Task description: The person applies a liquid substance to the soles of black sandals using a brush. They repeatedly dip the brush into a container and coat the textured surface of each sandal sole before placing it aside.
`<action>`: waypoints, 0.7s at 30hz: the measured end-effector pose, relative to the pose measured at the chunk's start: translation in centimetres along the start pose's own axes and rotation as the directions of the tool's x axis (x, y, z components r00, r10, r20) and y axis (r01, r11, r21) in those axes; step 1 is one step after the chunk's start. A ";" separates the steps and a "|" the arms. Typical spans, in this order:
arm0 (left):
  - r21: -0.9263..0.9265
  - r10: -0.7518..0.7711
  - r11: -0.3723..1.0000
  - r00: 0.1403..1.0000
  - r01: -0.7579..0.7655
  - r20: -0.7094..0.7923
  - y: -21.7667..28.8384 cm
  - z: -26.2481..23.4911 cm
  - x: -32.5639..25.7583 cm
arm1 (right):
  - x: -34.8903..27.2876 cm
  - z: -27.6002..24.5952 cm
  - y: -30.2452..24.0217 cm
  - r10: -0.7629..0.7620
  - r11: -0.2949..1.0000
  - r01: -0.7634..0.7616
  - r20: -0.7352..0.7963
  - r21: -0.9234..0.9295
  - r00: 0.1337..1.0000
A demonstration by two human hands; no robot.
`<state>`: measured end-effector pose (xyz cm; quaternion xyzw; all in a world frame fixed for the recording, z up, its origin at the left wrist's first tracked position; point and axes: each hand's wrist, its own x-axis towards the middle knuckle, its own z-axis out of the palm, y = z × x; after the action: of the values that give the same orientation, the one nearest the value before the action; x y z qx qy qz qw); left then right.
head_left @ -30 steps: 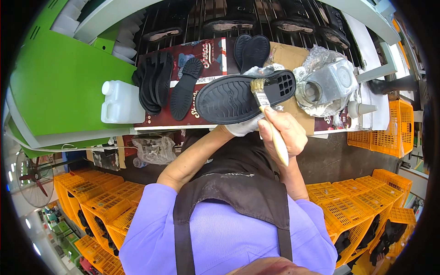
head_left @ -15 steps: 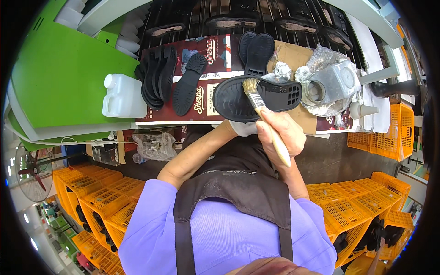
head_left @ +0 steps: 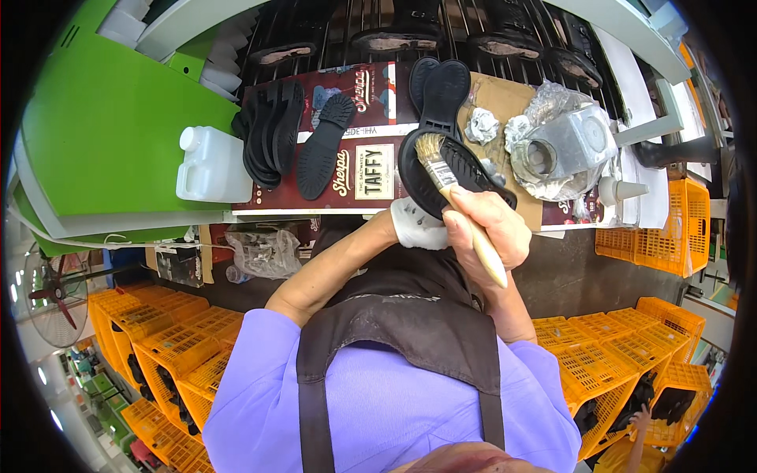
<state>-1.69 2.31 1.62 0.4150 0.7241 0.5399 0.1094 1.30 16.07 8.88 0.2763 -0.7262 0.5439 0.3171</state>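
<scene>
My right hand (head_left: 501, 229) grips a paintbrush (head_left: 438, 172) with a pale wooden handle, its light bristles touching the inside of a black shoe sole (head_left: 415, 180). From beneath, my left hand (head_left: 418, 225), in a white glove, holds that sole tilted; the fingers are hidden behind it. Just beyond lie more black soles (head_left: 443, 93), overlapping. To the left, a single sole (head_left: 323, 150) rests tread up beside a row of soles standing on edge (head_left: 272, 134). On the right, an open clear plastic container (head_left: 579, 146) lies in a crumpled plastic bag.
A white jug (head_left: 213, 169) stands at the table's left, by a green panel (head_left: 118, 142). At the right are crumpled white wads (head_left: 482, 126) and a nozzle bottle (head_left: 619, 190). Black boots (head_left: 394, 35) line the rack behind. Orange crates (head_left: 607, 347) flank me; another person's hand (head_left: 640, 422) shows lower right.
The sole has turned from lying crosswise to slanting, its far end swinging down toward my right hand. The gloved wrist now shows more. The brush stays on the sole, in nearly the same spot.
</scene>
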 end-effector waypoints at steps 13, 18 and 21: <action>-0.119 0.030 0.993 0.983 -0.008 0.183 2.6 -1.9 -0.1 | 1.0 -1.5 1.6 0.029 0.999 -0.029 0.025 -0.025 0.999; -0.228 -0.160 0.946 0.943 0.231 0.292 2.0 -2.5 -1.1 | 1.3 -2.1 3.4 -0.014 0.999 0.018 0.085 -0.048 0.996; -0.346 -0.202 0.895 0.948 0.281 0.247 1.8 -2.7 -1.6 | 1.3 -2.6 4.3 0.078 0.997 -0.076 0.076 -0.035 0.994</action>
<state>-1.45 -0.59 3.80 0.3459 0.6379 0.6051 0.3275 -2.34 19.61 7.73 0.2638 -0.7567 0.5328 0.2721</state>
